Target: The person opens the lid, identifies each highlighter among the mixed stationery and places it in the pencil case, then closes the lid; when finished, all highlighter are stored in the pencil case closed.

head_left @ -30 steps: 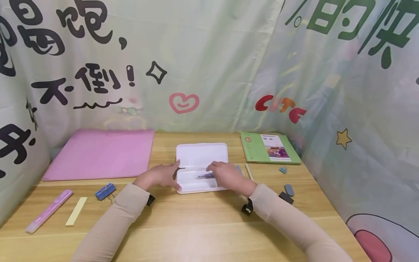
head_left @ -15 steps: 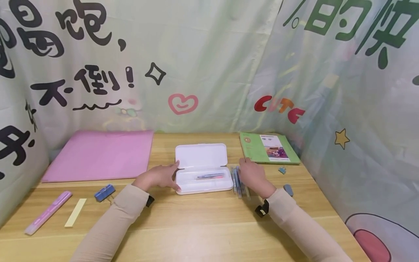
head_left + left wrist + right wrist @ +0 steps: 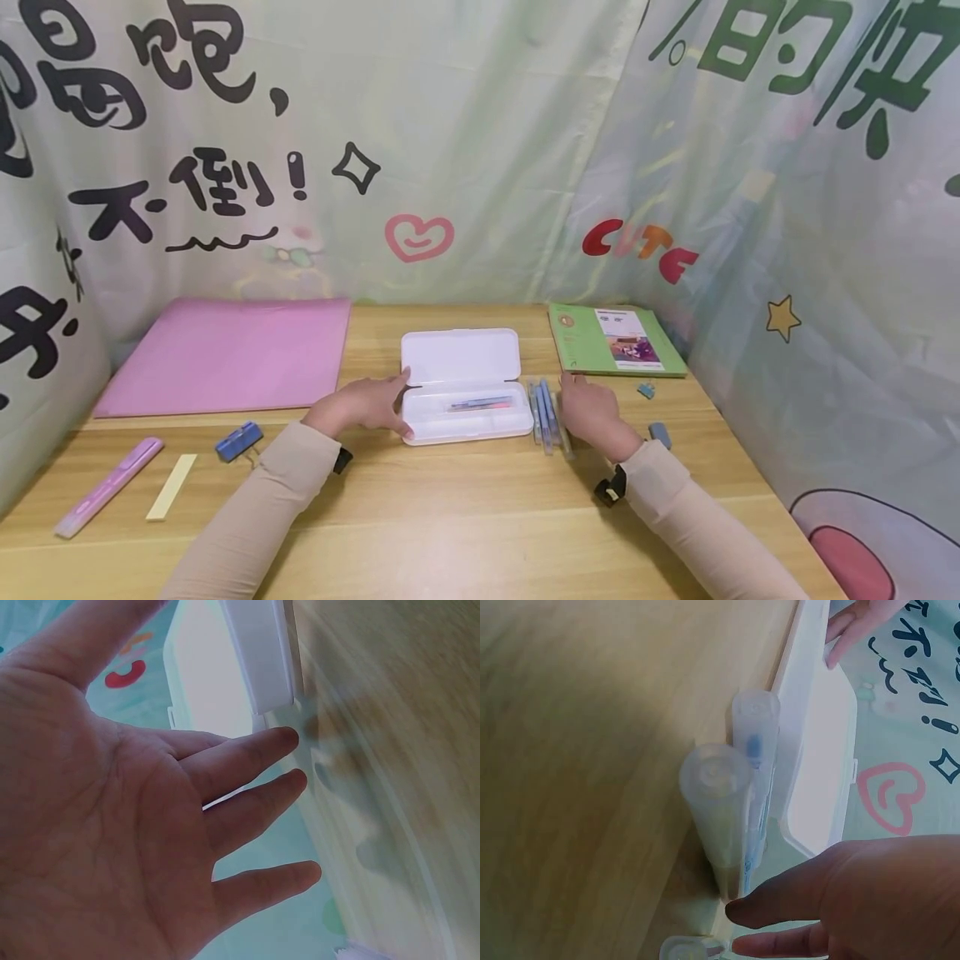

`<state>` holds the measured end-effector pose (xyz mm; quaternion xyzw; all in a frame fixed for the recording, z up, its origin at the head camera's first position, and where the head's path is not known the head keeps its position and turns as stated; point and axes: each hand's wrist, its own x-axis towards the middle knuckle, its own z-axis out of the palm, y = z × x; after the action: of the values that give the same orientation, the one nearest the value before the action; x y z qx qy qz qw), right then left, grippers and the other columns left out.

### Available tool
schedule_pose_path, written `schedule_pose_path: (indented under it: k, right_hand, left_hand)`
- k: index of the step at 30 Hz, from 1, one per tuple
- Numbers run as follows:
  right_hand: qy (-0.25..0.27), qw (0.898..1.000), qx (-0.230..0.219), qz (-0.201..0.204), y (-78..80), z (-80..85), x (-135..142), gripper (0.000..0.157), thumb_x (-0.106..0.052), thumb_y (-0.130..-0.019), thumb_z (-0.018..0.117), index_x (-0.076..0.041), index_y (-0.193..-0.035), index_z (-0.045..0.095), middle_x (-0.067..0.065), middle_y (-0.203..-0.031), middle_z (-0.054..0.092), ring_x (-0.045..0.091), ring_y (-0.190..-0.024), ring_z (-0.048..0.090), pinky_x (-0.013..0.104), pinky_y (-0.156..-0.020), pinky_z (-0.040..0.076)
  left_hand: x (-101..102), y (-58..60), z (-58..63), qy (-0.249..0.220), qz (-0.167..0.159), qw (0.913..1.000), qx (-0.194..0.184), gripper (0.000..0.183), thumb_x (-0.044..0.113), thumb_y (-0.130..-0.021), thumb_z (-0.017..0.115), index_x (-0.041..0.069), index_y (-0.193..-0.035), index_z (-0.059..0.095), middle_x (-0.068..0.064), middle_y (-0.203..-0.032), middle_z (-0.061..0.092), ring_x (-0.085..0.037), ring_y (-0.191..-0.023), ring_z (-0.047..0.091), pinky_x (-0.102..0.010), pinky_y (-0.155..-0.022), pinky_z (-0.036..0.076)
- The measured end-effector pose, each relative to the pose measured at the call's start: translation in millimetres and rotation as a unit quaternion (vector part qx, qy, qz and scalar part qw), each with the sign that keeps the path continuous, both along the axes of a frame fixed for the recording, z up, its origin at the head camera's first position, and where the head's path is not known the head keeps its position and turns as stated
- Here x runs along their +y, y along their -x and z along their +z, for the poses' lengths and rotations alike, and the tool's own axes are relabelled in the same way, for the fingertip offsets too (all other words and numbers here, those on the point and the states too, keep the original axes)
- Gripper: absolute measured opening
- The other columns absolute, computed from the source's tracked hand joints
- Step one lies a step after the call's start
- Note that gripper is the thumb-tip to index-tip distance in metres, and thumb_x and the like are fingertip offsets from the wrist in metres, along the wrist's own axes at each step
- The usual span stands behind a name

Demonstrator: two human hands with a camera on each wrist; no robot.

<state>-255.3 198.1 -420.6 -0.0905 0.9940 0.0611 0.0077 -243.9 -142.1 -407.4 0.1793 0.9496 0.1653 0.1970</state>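
Left hand (image 3: 367,404) spread, fingers straight and apart, at left edge of white pencil case (image 3: 461,357), lid back, mid-table (image 3: 450,517), a few pens (image 3: 482,403) inside. Right hand (image 3: 591,410) at loose pens (image 3: 543,412) just right of case, thumb and finger near them; can't tell if pinching one. Green book (image 3: 581,350) just beyond right hand.

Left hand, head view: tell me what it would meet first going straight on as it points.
The left hand would likely meet the open white case first; whether its fingertips touch it is hard to tell.
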Motion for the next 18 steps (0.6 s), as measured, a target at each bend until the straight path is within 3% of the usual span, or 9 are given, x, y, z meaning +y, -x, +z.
schedule_pose_path:
  k: [11,18]
  right_hand:
    - [0.009,1.000,0.006,0.015,-2.6,-2.1,2.8,0.039,-0.017,-0.081,0.053,0.001,-0.114,0.045,0.012,-0.077,0.051,0.023,-0.054,0.048,0.036,-0.042,0.038]
    - [0.016,1.000,0.021,0.014,-2.5,3.0,-0.5,0.040,-0.015,-0.079,0.057,0.002,-0.113,0.045,0.013,-0.080,0.052,0.022,-0.056,0.048,0.035,-0.041,0.038]
  left_hand:
    - [-0.7,0.3,-0.7,-0.005,0.001,1.0000,-0.001,0.108,0.057,-0.063,0.066,0.009,-0.140,0.007,-0.012,-0.140,0.022,-0.041,-0.121,0.024,-0.053,-0.094,0.022]
    - [-0.2,0.6,-1.3,-0.005,-0.002,1.0000,0.003,0.108,0.057,-0.063,0.066,0.008,-0.140,0.007,-0.012,-0.139,0.023,-0.040,-0.121,0.024,-0.053,-0.094,0.022]
